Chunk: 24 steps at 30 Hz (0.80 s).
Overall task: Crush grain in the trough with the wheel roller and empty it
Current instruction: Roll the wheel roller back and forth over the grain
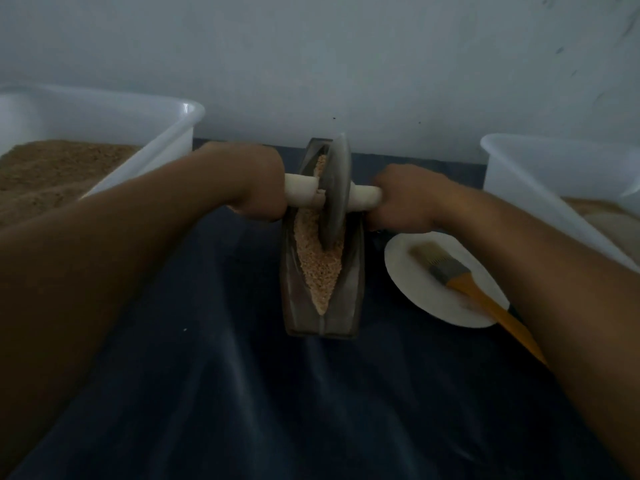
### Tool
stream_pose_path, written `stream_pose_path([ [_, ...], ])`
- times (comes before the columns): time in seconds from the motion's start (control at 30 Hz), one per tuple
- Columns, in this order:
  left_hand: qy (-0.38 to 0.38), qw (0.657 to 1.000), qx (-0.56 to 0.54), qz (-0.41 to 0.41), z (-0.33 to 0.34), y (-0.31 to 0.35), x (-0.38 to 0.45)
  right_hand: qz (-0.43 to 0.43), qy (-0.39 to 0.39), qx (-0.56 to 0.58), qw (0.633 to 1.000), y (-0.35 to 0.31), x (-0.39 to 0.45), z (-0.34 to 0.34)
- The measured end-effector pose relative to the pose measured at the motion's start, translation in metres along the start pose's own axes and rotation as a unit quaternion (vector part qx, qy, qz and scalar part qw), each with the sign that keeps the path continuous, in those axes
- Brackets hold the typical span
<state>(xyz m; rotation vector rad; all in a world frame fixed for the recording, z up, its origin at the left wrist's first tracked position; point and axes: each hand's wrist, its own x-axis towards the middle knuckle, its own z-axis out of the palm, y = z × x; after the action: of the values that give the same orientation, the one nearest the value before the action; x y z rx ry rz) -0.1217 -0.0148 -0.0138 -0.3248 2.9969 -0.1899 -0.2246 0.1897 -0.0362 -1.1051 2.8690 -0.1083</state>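
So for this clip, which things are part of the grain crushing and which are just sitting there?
In use:
- wheel roller, its handle gripped by left hand and right hand
- trough
- grain inside the trough

Lying about:
- brush resting on white plate
- left tub holding brown meal
- right tub
- dark cloth

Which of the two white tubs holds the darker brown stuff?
The white tub on the left: its fill is darker brown and coarse-looking. The tub on the right holds a paler, sandy-coloured fill, seen only at its near corner.
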Motion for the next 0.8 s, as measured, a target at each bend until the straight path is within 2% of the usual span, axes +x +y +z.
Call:
stream_pose_path([
  [0.2, 0.228, 0.971, 0.051, -0.049, 0.033, 0.004, -0.034, 0.013, 0.186, -0.092, 0.978, -0.013, -0.039, 0.02],
  [0.27, 0.305, 0.95, 0.057, -0.039, 0.044, 0.007, -0.051, 0.015, 0.253, -0.11, 0.961, -0.02, -0.053, 0.029],
  [0.37, 0.368, 0.929, 0.032, -0.003, 0.051, 0.009, -0.07, 0.008, 0.323, -0.132, 0.937, -0.029, -0.071, 0.036],
  [0.5, 0.418, 0.908, -0.02, 0.024, 0.057, 0.008, -0.078, -0.009, 0.368, -0.123, 0.922, -0.036, -0.084, 0.037],
  [0.67, 0.453, 0.89, -0.045, 0.004, 0.068, 0.005, -0.082, -0.051, 0.4, -0.102, 0.909, -0.039, -0.088, 0.04],
  [0.8, 0.424, 0.904, -0.058, 0.0, 0.067, 0.004, -0.075, -0.038, 0.392, -0.114, 0.912, -0.036, -0.082, 0.041],
])
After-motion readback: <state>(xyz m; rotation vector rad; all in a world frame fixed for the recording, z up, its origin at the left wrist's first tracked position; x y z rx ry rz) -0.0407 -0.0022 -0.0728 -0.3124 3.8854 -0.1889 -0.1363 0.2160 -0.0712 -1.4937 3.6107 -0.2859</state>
